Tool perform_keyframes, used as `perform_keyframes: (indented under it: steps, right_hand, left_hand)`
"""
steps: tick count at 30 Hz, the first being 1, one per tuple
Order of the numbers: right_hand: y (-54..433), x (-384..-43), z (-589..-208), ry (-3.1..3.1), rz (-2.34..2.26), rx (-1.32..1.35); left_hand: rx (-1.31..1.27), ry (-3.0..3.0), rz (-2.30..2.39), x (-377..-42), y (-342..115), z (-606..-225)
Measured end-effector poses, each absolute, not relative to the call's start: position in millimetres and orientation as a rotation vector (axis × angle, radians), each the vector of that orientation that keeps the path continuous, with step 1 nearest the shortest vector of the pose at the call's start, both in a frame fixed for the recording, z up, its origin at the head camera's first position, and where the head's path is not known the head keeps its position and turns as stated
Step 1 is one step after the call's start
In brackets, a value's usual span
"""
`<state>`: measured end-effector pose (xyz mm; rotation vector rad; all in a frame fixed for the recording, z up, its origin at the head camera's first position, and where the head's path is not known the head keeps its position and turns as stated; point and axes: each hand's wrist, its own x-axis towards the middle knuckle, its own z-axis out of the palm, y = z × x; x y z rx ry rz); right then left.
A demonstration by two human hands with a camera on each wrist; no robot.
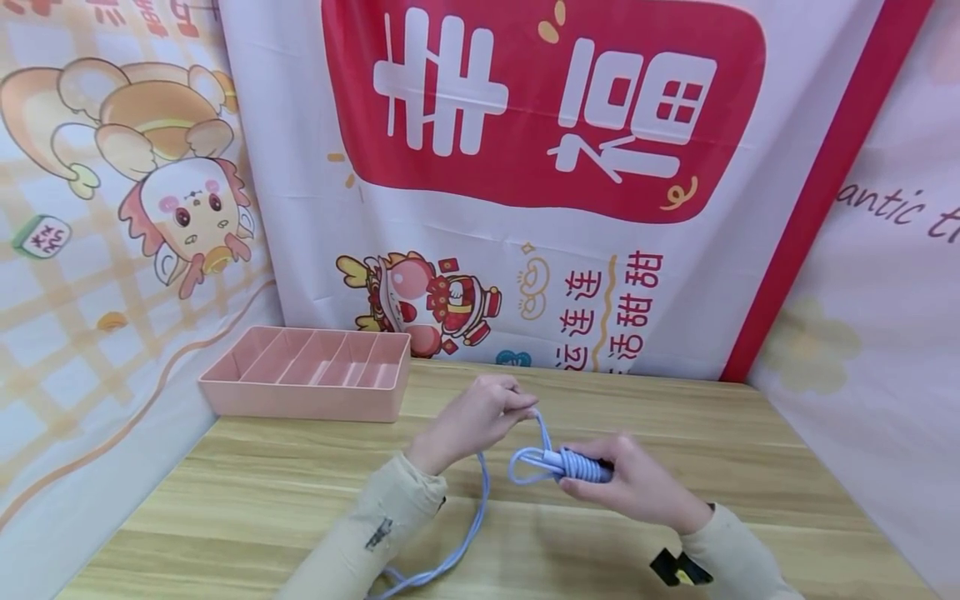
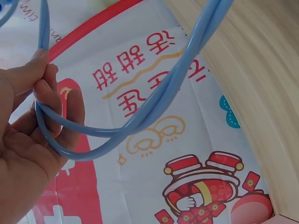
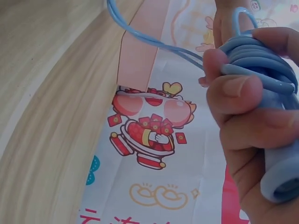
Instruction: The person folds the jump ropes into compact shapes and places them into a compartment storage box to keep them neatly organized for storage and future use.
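Observation:
A light blue skipping rope (image 1: 585, 467) is wound in tight turns around its handle (image 3: 279, 163), whose flared, hollow end shows in the right wrist view. My right hand (image 1: 637, 482) grips this wound bundle, fingers curled about it. Up and to its left, my left hand (image 1: 480, 417) pinches the doubled cord between thumb and fingers. From the left hand one stretch runs to the bundle, while a longer tail (image 1: 474, 525) hangs down to the tabletop. In the left wrist view the cord (image 2: 175, 77) loops around the curled fingers (image 2: 46, 95). A loose loop sticks out of the bundle's left end.
A pink tray (image 1: 300, 400) with several compartments stands at the back left of the wooden table (image 1: 637, 408). Printed cloth (image 1: 300, 208) hangs behind the table and on both sides.

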<state>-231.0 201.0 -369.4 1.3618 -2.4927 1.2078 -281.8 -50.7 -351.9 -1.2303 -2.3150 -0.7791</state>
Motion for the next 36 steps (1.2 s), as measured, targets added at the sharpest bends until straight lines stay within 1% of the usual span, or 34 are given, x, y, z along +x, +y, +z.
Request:
perform_keyframes:
  steps: [5,9,16,19,25,36]
  right_hand:
    - [197,-232,-370,-2.562,1.124,1.341]
    - [196,-233,-372,-2.644,1.16,1.304]
    - [195,-235,-378,-2.688,1.414,1.241]
    - [196,-236,-380,-2.688,1.529,1.161]
    - [196,-235,-383,-2.663,1.631,1.011]
    - [194,-233,-381,-2.587,1.707,0.924]
  left_hand:
    - [-1.238,-2.265,-0.753,-272,-46,-347]
    - [-1.288,-2.192,-0.727,-267,-42,-347]
    - [-1.458,-2.019,-0.831,-266,-37,-348]
    - [-1.504,-1.969,-0.85,-265,-34,-346]
    - [-1.539,-1.933,-0.883,-263,-32,-344]
    - [-1.574,-1.944,-0.902,-260,-31,-342]
